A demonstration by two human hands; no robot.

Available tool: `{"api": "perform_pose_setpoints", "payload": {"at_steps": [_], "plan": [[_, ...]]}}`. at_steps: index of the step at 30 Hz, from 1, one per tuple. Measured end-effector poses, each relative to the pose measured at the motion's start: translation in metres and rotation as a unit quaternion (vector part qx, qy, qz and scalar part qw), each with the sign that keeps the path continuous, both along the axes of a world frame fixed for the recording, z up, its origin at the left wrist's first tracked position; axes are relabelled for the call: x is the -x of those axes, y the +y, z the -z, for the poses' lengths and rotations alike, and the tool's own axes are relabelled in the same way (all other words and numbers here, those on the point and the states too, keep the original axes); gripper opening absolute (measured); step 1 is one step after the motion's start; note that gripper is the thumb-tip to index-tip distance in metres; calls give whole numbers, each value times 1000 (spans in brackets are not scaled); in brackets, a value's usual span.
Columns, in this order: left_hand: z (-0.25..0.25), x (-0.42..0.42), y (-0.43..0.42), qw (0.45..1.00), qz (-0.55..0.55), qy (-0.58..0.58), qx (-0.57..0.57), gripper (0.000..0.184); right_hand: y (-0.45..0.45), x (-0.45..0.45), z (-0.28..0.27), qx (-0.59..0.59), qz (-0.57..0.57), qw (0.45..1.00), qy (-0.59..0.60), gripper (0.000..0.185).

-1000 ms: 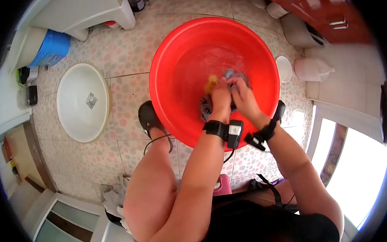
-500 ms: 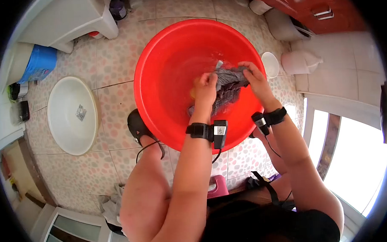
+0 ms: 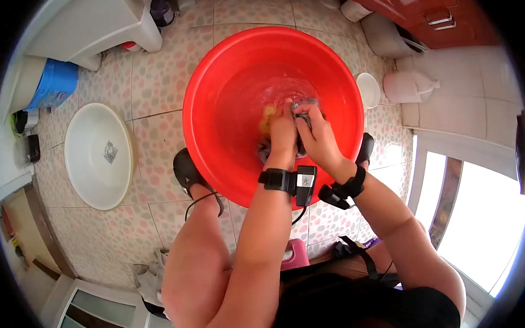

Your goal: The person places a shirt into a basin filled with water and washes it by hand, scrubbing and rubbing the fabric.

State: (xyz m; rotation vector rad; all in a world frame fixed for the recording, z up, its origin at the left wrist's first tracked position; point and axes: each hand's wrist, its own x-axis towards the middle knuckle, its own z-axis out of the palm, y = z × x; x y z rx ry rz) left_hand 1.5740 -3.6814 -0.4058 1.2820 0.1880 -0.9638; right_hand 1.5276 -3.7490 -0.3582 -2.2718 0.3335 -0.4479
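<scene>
A large red basin [image 3: 199,126] stands on the floor between my feet with water in it. Inside, a wet dark grey garment [image 3: 264,149] is bunched up under my hands, at the water's surface. My left hand [image 3: 283,131] is closed on the cloth, fingers pointing away from me. Right beside it, my right hand [image 3: 318,133] has its fingers curled round another fold. Much of the garment is hidden by both hands. A blurred yellow thing [image 3: 267,119] shows in the water just left of my left hand; its kind cannot be made out.
To the left, a white basin [image 3: 89,181] sits on the tiled floor. A small white bowl [image 3: 368,90] and a pale plastic jug [image 3: 409,86] are right of the red basin. A blue bucket [image 3: 54,84] stands at far left, a pink plastic item [image 3: 297,255] near my legs.
Both hands have come closer together and lower toward the water, bringing the garment down with them. The right hand moved left from the basin's right side. More of the yellow thing shows.
</scene>
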Motion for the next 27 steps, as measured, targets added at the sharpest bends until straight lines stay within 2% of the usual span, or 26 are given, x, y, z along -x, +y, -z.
{"api": "perform_pose_setpoints", "payload": {"at_steps": [2, 3, 4, 5, 6, 7, 8, 9, 10, 11, 12, 13, 14, 16, 17, 18, 19, 20, 21, 22, 23, 24, 26, 27], "plan": [[40, 20, -14, 993, -75, -89, -9, 34, -10, -8, 4, -54, 36, 993, 99, 21], [15, 18, -17, 993, -76, -83, 16, 33, -23, -17, 7, -56, 38, 993, 93, 21], [-10, 20, -16, 994, -76, -71, 41, 31, -39, -24, 9, -88, 92, 986, 107, 21], [-9, 17, -17, 997, -37, -68, 25, 31, -48, -25, 8, -120, 145, 975, 122, 21], [-8, 8, -16, 998, -3, -68, 9, 31, -39, -22, 5, -118, 142, 975, 122, 21], [-9, 1, -11, 998, -11, -69, 11, 31, -20, -14, -2, -74, 79, 990, 92, 21], [-12, -4, -3, 989, -109, 60, 74, 31, -3, -4, -7, -32, 18, 997, 63, 21], [-13, -5, 0, 953, -199, 186, 135, 31, 6, 2, -11, 54, -50, 995, 62, 20], [-14, 1, -3, 954, -196, 184, 136, 31, 0, -1, -9, 54, -47, 996, 60, 20], [-13, 12, -8, 986, -146, 53, 51, 31, -10, -9, -3, 1, 22, 997, 77, 20], [-13, 19, -12, 992, -93, -80, -35, 31, -24, -17, 5, -53, 90, 990, 93, 20], [-17, 23, -14, 987, -69, -145, -3, 31, -42, -26, 12, -89, 129, 983, 99, 20], [-1, 25, -23, 990, -65, -126, -18, 32, -42, -18, 21, -88, 129, 983, 98, 20], [35, 14, -13, 977, 52, -198, -62, 38, -12, -10, 3, -61, 83, 993, 52, 21], [17, 9, 0, 998, -37, 5, 45, 39, -3, -2, 0, -13, -7, 1000, 14, 22], [-3, 3, 8, 960, -121, 203, 150, 40, 13, 3, -13, -110, -21, 990, 87, 23], [13, 7, 0, 960, -153, 195, 129, 40, 2, 1, 0, -74, -5, 993, 89, 24], [8, 11, -6, 962, -150, 190, 127, 40, -12, -4, 14, -41, 12, 995, 92, 25], [1, 17, -11, 994, -73, 69, 48, 39, -23, -14, 15, -43, 15, 995, 87, 25], [-2, 22, -15, 998, 5, -52, -30, 38, -34, -24, 14, -81, 82, 989, 89, 25], [0, 22, -20, 999, -29, -35, -18, 36, -40, -28, 12, -116, 146, 978, 93, 25], [-9, 15, -16, 999, -34, -32, -13, 36, -34, -26, 8, -110, 142, 979, 95, 25], [-31, -1, 8, 989, -82, 78, 92, 37, -2, -6, -3, -3, -32, 998, 45, 23], [-12, -3, 10, 928, -165, 252, 220, 36, 10, -4, -12, 43, -82, 995, 33, 22]]}}
